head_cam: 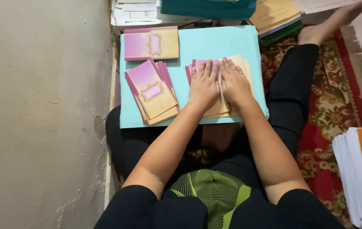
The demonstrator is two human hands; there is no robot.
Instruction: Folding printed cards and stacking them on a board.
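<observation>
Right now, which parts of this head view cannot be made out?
- Card pile under the hands: its face design is covered by the left hand and right hand.
- White paper stack with an orange cover: cut off by the right edge.
- Teal folder: cropped by the top edge.

Light blue board [232, 42] carries 3 pink-tan card stacks [153, 91].

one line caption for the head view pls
Both hands, left hand and right hand, press flat on a fanned card stack.
</observation>
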